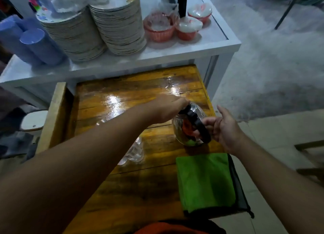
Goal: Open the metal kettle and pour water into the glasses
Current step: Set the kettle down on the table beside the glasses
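Our shiny round kettle (pixel 188 126) with black handle stands just beyond the green cloth (pixel 205 181). Our left hand (pixel 168 109) clasps its top; our right hand (pixel 222 128) pinches the handle.

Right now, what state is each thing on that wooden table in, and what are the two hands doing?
Metal kettle: upright on the wooden table, lid not visibly off.
Left hand: closed over the kettle's top.
Right hand: fingers at the black handle, grip loose.
Glasses: standing beside the left forearm; fill too hard to tell.
Green cloth: folded flat, near table edge.
Plates: stacked in two piles on the white counter.
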Demonstrator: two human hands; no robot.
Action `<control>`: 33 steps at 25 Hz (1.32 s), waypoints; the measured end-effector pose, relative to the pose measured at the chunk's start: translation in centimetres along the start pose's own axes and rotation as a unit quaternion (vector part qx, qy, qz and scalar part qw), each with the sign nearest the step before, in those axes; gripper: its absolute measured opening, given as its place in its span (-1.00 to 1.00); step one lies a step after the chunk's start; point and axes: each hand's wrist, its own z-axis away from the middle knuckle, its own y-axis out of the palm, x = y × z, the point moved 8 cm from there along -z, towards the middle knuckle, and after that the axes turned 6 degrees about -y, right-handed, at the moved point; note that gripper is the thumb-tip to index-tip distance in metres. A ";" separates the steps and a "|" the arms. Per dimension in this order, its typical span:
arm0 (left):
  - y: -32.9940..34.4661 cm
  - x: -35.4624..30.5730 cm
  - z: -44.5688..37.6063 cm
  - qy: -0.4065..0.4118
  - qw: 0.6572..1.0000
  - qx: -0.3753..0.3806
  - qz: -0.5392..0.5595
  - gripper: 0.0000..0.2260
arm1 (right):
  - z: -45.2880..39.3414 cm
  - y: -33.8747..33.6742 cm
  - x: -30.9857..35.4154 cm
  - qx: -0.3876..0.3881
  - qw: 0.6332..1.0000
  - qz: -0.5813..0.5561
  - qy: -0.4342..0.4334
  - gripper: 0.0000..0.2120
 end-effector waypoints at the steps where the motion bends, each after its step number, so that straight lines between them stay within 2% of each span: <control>1: 0.5 -0.3 -0.7 0.007 1.000 0.001 0.018 -0.57 | 0.0 -0.3 -0.9 -0.006 1.000 -0.008 -0.003 -0.19; 3: 1.7 -0.7 -1.8 0.031 0.999 0.013 0.006 -0.57 | -0.2 -0.9 -2.7 -0.014 1.000 -0.027 -0.008 -0.20; 6: 3.6 -0.7 -2.2 0.090 0.991 0.041 -0.095 -0.46 | -0.5 -1.4 -5.4 -0.033 0.997 -0.064 -0.007 -0.23; 11: 5.6 -1.8 -1.2 0.163 0.968 0.039 -0.185 -0.41 | 0.3 -1.4 -8.4 -0.054 0.994 -0.093 -0.010 -0.27; 15: 7.4 -1.7 -1.0 0.171 0.959 0.042 -0.221 -0.37 | 0.7 -1.6 -9.5 -0.074 0.993 -0.090 -0.018 -0.31; 18: 7.8 -2.0 -0.5 0.173 0.959 0.015 -0.222 -0.36 | 1.2 -1.5 -9.9 -0.079 0.994 -0.073 -0.021 -0.29; 20: 7.7 -2.0 0.7 0.166 0.968 -0.035 -0.185 -0.38 | 2.1 -1.8 -10.0 -0.099 0.993 -0.048 -0.039 -0.32; 24: 9.9 2.6 5.1 0.049 0.991 -0.117 -0.040 -0.39 | 5.3 -2.2 -11.0 -0.148 0.982 0.067 -0.096 -0.49; 27: 14.8 7.4 9.0 -0.062 0.991 -0.118 0.004 -0.38 | 7.6 -1.5 -12.6 -0.175 0.940 0.260 -0.135 -0.75; 28: 16.6 8.7 10.0 -0.087 0.990 -0.111 -0.004 -0.37 | 7.8 -1.0 -13.4 -0.170 0.912 0.346 -0.143 -0.74; 31: 21.5 12.1 11.8 -0.162 0.982 -0.064 -0.072 -0.33 | 6.9 0.7 -17.4 -0.069 0.789 0.603 -0.099 -0.46; 33: 23.7 13.9 12.5 -0.198 0.972 -0.026 -0.123 -0.29 | 6.4 1.4 -19.5 -0.035 0.725 0.682 -0.083 -0.32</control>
